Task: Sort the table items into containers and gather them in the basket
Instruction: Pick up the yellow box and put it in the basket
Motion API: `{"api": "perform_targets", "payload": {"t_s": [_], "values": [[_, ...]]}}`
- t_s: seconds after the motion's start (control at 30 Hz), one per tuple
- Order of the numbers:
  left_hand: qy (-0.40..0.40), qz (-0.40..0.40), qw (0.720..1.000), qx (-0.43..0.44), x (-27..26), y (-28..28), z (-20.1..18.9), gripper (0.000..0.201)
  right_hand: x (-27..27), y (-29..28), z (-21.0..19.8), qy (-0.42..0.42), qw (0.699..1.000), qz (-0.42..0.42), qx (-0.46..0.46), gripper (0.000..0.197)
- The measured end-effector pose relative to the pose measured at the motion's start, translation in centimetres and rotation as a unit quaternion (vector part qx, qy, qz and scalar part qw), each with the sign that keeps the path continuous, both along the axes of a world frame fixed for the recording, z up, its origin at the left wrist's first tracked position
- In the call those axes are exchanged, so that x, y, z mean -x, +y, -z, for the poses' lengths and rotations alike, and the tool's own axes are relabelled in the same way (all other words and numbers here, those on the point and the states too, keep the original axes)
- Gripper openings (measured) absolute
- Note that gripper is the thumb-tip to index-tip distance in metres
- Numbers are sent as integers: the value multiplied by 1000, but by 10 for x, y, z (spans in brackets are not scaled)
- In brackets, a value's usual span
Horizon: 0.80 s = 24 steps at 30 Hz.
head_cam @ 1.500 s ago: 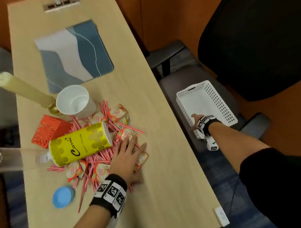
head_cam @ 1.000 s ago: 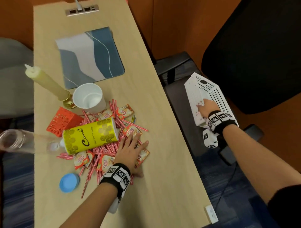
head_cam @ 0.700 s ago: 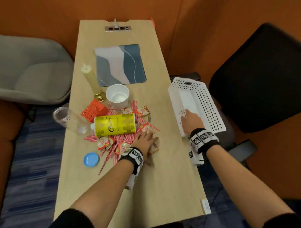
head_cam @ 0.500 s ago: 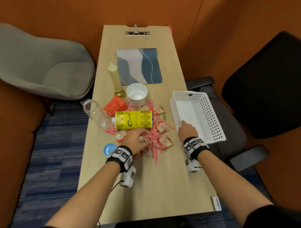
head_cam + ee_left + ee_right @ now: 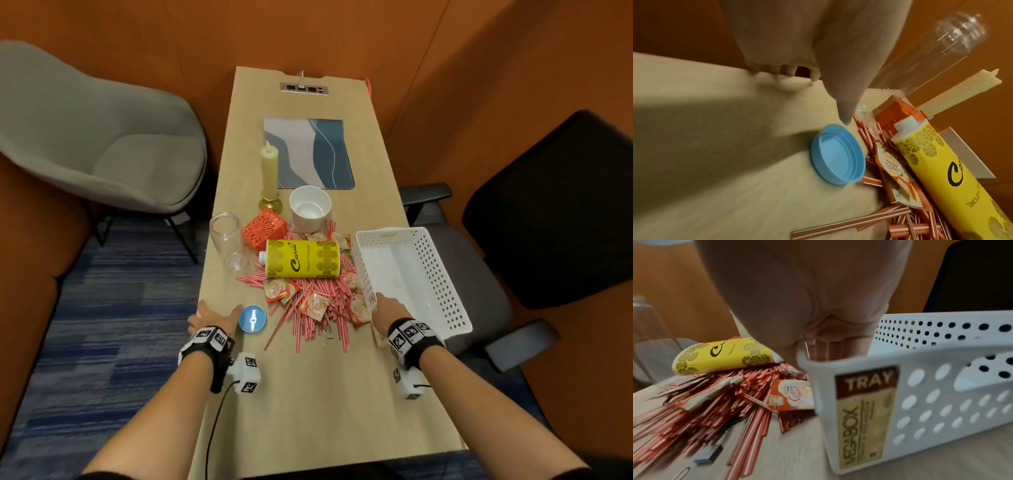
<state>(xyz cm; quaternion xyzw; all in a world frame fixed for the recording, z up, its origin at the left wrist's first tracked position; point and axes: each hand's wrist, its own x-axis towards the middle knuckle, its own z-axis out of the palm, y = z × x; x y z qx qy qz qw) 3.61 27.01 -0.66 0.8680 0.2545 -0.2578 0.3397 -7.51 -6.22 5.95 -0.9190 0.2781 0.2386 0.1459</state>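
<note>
A white perforated basket [image 5: 442, 274] sits at the table's right side, partly overhanging the edge. My right hand [image 5: 385, 306] grips its near left corner, fingers hooked inside the rim [image 5: 838, 363]. A pile of red striped straws [image 5: 320, 310] and coffee creamer sachets [image 5: 313, 303] lies mid-table, with a yellow talcum bottle [image 5: 303, 258] on its side on top. My left hand [image 5: 214, 313] rests empty at the table's left edge, its thumb [image 5: 845, 113] close to an upturned blue lid [image 5: 252, 318]. A clear jar [image 5: 227, 240], a red lattice box [image 5: 263, 231] and a white cup [image 5: 310, 207] stand behind.
A candle in a gold holder [image 5: 269, 171] and a blue-grey placemat [image 5: 308, 152] are farther back. A small dark clip [image 5: 708, 454] lies near the straws. A grey chair [image 5: 102, 137] stands left and a black office chair [image 5: 548, 205] right. Bare tabletop [image 5: 325, 394] lies near me.
My right hand carried the basket from the office chair seat onto the table's right side. My left hand left the straw pile and moved to the left edge beside the blue lid.
</note>
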Motion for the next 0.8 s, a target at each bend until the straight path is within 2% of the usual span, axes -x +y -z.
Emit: {"api": "perform_targets", "payload": {"t_s": [0.1,0.2,0.33,0.43,0.5,0.57,0.63,0.7,0.73,0.8], "values": [[5,-21,1000,-13,-13,-7,5,113,1,-11,-6,-11,1000,20,7,23],[51,-28,997,-50,-24,-12,6,132,-2,-16,-6,-17,999,35,13,23],[106,-3,990,-89,-38,-16,7,137,-17,-17,2,31,999,14,-2,25],[116,-8,989,-87,-45,-15,9,138,-43,-18,-15,76,993,-48,72,44],[105,-19,990,-88,-44,-17,10,134,-73,-12,-36,16,986,-90,143,49],[74,-36,993,-90,-39,-20,12,126,-110,0,-42,-112,976,-153,105,49],[48,-50,993,-94,-34,-23,13,122,-147,19,-37,-150,952,-263,41,64],[39,-55,993,-100,-32,-23,18,122,-175,35,-25,-99,932,-347,34,81],[40,-57,992,-102,-31,-23,19,123,-184,42,-20,-59,929,-364,36,88],[44,-54,992,-106,-34,-23,23,124,-193,50,-14,12,929,-366,52,84]]}}
